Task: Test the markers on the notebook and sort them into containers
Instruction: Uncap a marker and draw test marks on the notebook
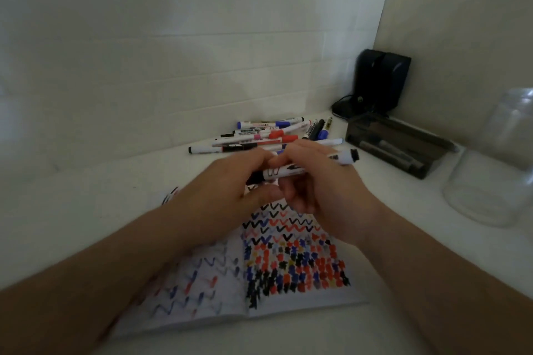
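Both hands meeting at frame centre, above the open notebook (288, 262). Right hand (320, 187) wrapped around the barrel of a white marker (291, 171), fingers curled under it, thumb on top. Marker held roughly level, black end (352, 156) pointing up-right, opposite end aimed left. Left hand (227, 196) at that left end, fingertips closed on the dark tip; looks like a grip on the cap, but motion blur leaves this uncertain.

Notebook flat on the white table (86, 210), lower centre of frame. Right page dense with black, red and blue zigzags and blotches; left page with sparser blue and red zigzags, blurred.

Loose pile of markers (259, 135) on the table just above the hands, centre frame, caps red, blue and black, lying mostly sideways.

Dark tray (398, 150) at right of the pile, a few grey markers lying inside. Clear glass jar (496, 158) at far right edge, on the table. Black device (380, 83) with cable in the upper-right corner, against the wall.
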`<state>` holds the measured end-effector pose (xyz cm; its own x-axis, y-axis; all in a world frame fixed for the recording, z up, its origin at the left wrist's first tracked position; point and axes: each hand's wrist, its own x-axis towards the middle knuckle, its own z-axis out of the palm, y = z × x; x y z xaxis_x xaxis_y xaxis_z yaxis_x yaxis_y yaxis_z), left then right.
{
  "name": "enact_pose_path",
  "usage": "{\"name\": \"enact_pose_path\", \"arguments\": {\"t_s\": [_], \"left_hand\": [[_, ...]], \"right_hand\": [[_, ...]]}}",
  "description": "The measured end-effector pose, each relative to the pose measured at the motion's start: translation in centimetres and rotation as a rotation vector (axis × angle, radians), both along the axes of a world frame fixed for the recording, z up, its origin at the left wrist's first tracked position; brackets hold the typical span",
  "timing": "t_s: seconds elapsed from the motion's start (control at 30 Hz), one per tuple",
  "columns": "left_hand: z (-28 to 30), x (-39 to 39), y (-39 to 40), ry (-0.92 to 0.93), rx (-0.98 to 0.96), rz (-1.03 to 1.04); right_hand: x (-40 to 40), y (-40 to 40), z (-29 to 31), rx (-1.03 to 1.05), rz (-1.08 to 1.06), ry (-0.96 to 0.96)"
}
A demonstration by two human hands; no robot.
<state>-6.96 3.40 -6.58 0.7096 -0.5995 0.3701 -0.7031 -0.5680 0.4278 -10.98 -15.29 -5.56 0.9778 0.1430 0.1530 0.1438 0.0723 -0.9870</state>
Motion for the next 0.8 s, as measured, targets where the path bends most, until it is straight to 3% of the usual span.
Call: {"name": "enact_pose_path", "arguments": {"t_s": [0.33, 0.67, 0.8], "left_hand": [[-1.9, 0.6, -0.2, -0.042, 0.159, -0.054], [-1.2, 0.8, 0.6, 0.163, 0.087, -0.096], [-0.7, 1.0, 1.3, 0.368, 0.071, -0.104]], "right_hand": [[0.9, 0.5, -1.8, 0.101, -0.086, 0.111], [0.7, -0.2, -1.2, 0.003, -0.098, 0.005], [0.4, -3.9, 2.3, 0.179, 0.043, 0.031]]}}
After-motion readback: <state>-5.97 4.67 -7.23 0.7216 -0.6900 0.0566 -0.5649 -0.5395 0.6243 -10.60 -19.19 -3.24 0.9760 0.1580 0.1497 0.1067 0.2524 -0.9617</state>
